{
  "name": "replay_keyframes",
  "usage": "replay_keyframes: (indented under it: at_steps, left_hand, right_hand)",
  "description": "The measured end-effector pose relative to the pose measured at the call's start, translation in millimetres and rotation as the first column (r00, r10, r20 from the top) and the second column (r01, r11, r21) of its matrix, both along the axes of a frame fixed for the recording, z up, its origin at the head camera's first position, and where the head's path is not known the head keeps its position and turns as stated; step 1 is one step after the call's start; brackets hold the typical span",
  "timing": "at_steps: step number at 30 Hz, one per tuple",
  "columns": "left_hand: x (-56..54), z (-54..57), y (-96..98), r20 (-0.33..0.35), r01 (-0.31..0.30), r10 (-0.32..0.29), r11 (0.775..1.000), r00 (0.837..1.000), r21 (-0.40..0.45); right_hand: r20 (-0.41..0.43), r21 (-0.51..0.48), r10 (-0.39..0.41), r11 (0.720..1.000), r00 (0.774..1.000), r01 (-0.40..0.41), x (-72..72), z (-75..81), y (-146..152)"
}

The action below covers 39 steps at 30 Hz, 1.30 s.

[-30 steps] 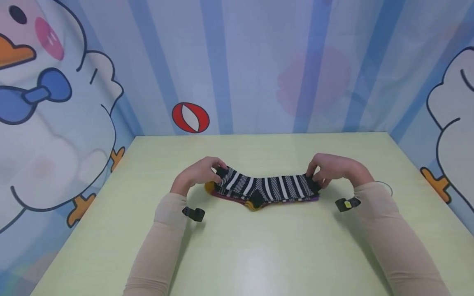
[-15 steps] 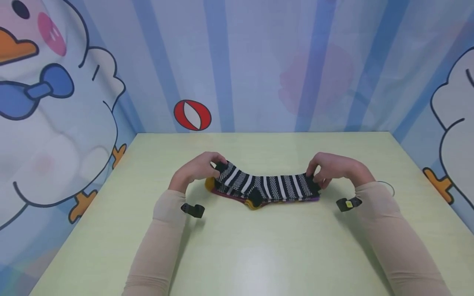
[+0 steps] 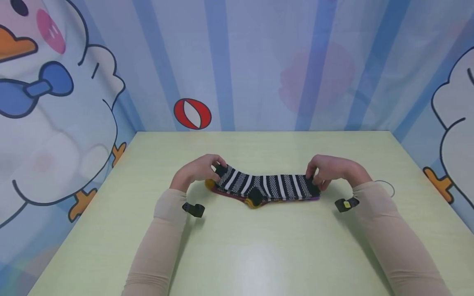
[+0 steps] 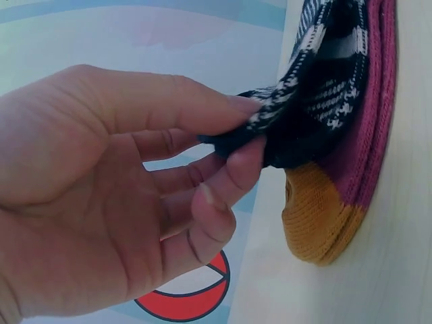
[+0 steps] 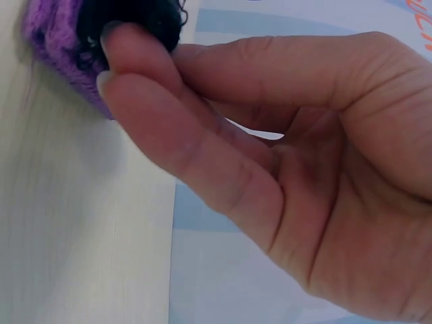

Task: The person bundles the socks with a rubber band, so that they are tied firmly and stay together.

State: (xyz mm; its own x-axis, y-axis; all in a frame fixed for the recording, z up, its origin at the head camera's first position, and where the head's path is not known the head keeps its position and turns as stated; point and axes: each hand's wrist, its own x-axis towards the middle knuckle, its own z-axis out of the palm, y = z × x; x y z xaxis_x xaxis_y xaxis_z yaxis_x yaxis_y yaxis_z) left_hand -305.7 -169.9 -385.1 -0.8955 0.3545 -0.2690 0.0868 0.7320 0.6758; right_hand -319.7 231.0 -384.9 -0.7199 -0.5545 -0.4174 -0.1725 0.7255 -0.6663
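A black-and-white striped sock lies lengthwise across the table on top of a purple-maroon sock with mustard toe and heel. At the toe end, my left hand pinches the striped sock between thumb and fingers; the left wrist view shows its black toe lifted off the sock beneath. My right hand pinches the black cuff at the other end. Under that cuff the purple edge of the lower sock shows.
The socks rest on a pale wood-toned table. A printed blue-striped backdrop rises behind its back edge, with cartoon birds at both sides and a red-and-white ball. Small black cameras sit on both wrists.
The left hand raised the striped sock's toe end slightly, then lowered it, so it lines up more closely over the lower sock. The right hand stays at the cuff. The head view shifted slightly.
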Motion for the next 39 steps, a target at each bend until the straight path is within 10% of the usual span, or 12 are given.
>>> replay_keyframes:
  at_steps: [15, 23, 34, 39]
  left_hand:
    - [-2.7, -5.1, 0.8, -0.006, 0.006, -0.006, 0.999, 1.0, -0.049]
    - [2.9, -7.8, 10.7, -0.081, 0.043, -0.066, 0.964, 0.995, -0.262]
    - [14.5, -4.7, 34.9, -0.231, 0.179, -0.32, 0.859, 0.919, -0.479]
    - [15.6, -2.0, 42.0, -0.284, 0.265, -0.376, 0.894, 0.882, -0.36]
  right_hand:
    - [0.004, 0.053, 0.021, 0.998, 1.0, -0.021, -0.5, -2.4, 0]
    - [-0.222, 0.179, 0.127, 0.98, 0.967, -0.088, -0.9, -1.4, -8]
    - [-0.319, 0.22, 0.259, 0.956, 0.912, -0.195, 6.5, -1.1, -18]
    - [-0.362, 0.218, 0.304, 0.947, 0.881, -0.237, 10.2, 2.0, -27]
